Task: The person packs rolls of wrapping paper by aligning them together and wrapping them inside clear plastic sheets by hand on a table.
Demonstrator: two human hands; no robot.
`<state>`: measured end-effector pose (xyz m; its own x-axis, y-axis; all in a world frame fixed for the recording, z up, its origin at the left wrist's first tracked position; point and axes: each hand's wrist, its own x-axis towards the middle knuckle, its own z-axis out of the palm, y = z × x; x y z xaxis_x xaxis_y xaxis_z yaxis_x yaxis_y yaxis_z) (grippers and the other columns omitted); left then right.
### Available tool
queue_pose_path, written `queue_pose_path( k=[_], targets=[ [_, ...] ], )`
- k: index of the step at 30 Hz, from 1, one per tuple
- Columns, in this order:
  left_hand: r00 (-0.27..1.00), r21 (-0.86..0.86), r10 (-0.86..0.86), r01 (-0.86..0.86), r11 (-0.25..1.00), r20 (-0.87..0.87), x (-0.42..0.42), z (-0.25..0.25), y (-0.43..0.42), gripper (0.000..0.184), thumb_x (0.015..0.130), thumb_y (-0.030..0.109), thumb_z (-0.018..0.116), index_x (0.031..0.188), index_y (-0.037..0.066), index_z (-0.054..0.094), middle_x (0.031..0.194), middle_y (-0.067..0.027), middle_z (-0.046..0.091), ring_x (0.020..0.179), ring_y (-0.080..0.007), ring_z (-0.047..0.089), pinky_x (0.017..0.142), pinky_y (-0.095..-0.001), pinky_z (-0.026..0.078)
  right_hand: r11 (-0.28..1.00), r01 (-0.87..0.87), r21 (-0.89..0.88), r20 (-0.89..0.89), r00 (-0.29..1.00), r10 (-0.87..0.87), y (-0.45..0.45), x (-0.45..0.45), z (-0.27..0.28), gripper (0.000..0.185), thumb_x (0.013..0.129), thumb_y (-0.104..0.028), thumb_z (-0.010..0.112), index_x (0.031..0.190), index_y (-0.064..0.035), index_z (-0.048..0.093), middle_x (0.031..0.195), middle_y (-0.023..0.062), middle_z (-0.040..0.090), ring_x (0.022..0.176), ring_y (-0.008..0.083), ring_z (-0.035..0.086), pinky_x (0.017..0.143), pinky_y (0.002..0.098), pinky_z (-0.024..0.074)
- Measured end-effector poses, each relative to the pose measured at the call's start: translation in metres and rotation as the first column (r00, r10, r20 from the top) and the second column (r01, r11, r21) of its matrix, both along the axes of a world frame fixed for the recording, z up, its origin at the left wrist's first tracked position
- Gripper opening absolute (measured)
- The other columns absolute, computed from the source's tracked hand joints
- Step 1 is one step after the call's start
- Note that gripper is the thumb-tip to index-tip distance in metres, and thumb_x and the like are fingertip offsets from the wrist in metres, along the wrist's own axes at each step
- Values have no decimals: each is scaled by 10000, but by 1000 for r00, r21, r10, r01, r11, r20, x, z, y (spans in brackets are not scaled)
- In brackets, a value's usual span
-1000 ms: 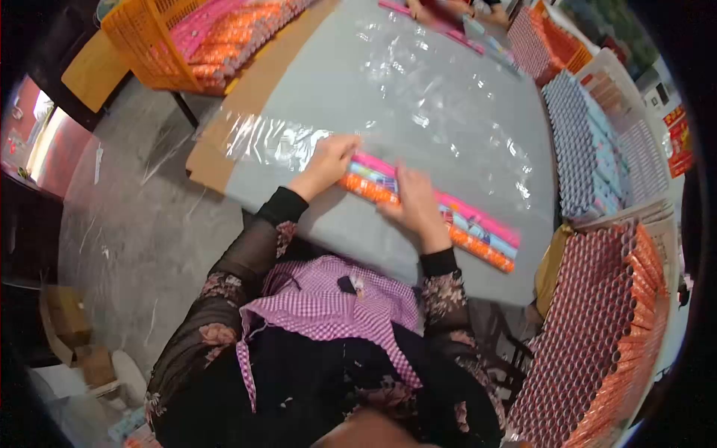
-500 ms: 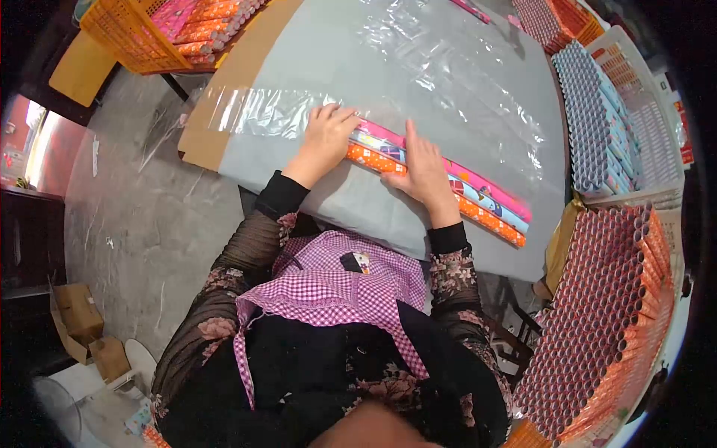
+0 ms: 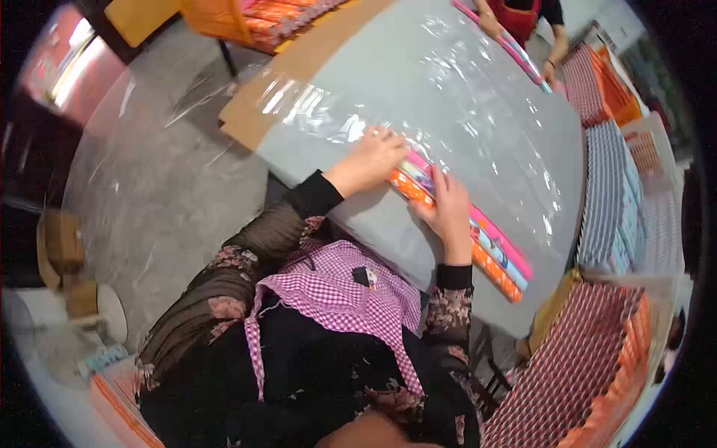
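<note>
Three patterned rolls of wrapping paper lie side by side on the table: a pink roll (image 3: 508,245), a light blue roll (image 3: 511,270) and an orange roll (image 3: 494,270). My left hand (image 3: 376,157) is curled over their upper left ends, where clear plastic film (image 3: 314,104) also lies; its fingertips are partly hidden. Across the middle of the rolls lies my right hand (image 3: 450,213), its thumb at the orange side and its fingers over the pink side. More of the clear film spreads over the table beyond the rolls.
The grey tabletop (image 3: 358,63) has a cardboard edge (image 3: 254,119) at left. Crates of rolls stand around it: an orange basket (image 3: 216,19), blue rolls (image 3: 605,194) and red-orange rolls (image 3: 567,358). Across the table, a co-worker's hands (image 3: 489,26) hold more rolls.
My view has turned, so the table sits further right and lower. Both hands stay on the rolls, which now slant more steeply. A co-worker has come into view at the far side.
</note>
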<state>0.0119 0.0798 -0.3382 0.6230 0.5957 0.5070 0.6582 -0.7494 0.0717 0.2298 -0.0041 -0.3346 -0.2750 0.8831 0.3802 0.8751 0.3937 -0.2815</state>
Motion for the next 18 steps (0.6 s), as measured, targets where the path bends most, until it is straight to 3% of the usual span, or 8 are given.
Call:
queue_pose_path(
  k=[3, 5, 6, 7, 9, 10, 12, 18],
  targets=[
    [989, -93, -31, 45, 995, 145, -11, 0, -8, 329, 821, 175, 607, 1138, 99, 650, 1273, -120, 588, 1144, -330, 540, 998, -473, 385, 1000, 6, 8, 26, 1000, -6, 0, -1, 0, 800, 676, -350, 767, 1362, -51, 486, 1192, 164, 568, 1086, 356, 538, 950, 451, 422],
    [926, -275, -57, 169, 947, 372, -23, -1, -9, 379, 852, 122, 610, 1227, 69, 581, 1296, -188, 562, 1194, -368, 528, 1009, -485, 398, 1000, 20, -7, 42, 999, -20, -1, -4, 3, 790, 678, -350, 767, 1354, -48, 490, 1194, 165, 565, 1089, 356, 538, 950, 451, 423],
    [887, -249, -72, 205, 947, 456, -34, -7, -4, 380, 872, 139, 595, 1244, 65, 568, 1294, -207, 552, 1176, -386, 536, 984, -459, 420, 999, 28, -15, 45, 999, -28, -2, -4, 4, 789, 682, -352, 764, 1355, -46, 489, 1199, 167, 562, 1090, 357, 537, 950, 453, 422],
    [889, -245, -71, 201, 949, 453, -46, -13, -2, 380, 872, 139, 595, 1244, 65, 568, 1294, -207, 552, 1176, -386, 536, 984, -459, 420, 999, 44, -24, 47, 998, -43, -3, -3, 5, 788, 685, -355, 760, 1355, -44, 488, 1203, 169, 559, 1092, 359, 537, 950, 454, 422],
    [926, -337, 242, -138, 931, 289, -71, -23, 4, 418, 904, 258, 570, 1282, 82, 541, 1341, -167, 522, 1227, -366, 483, 1009, -511, 359, 999, 42, -9, 22, 999, -42, -2, -2, 2, 787, 690, -360, 755, 1358, -44, 483, 1210, 175, 553, 1094, 367, 533, 950, 463, 419],
    [931, -329, 229, -129, 935, 284, -81, -26, 10, 418, 904, 258, 570, 1282, 82, 541, 1341, -167, 522, 1227, -366, 483, 1009, -511, 359, 999, 42, -24, 24, 999, -41, -3, -2, 4, 784, 682, -354, 756, 1348, -43, 483, 1196, 175, 549, 1093, 364, 524, 953, 460, 417],
    [929, -326, 351, -298, 897, 119, -97, -27, 27, 381, 914, 285, 558, 1231, 74, 546, 1342, -162, 515, 1251, -357, 463, 1003, -509, 352, 998, 65, -23, 16, 998, -65, -4, -2, 6, 780, 674, -347, 757, 1337, -42, 482, 1182, 176, 545, 1092, 362, 515, 956, 458, 415],
    [976, -237, 210, -216, 947, -53, -90, -24, 94, 381, 940, 310, 533, 1254, 94, 516, 1405, -116, 470, 1332, -369, 406, 1053, -536, 308, 999, 33, -14, 8, 999, -33, -5, 2, 3, 792, 687, -401, 745, 1353, -59, 488, 1219, 186, 548, 1102, 368, 519, 945, 461, 416]
  ],
)
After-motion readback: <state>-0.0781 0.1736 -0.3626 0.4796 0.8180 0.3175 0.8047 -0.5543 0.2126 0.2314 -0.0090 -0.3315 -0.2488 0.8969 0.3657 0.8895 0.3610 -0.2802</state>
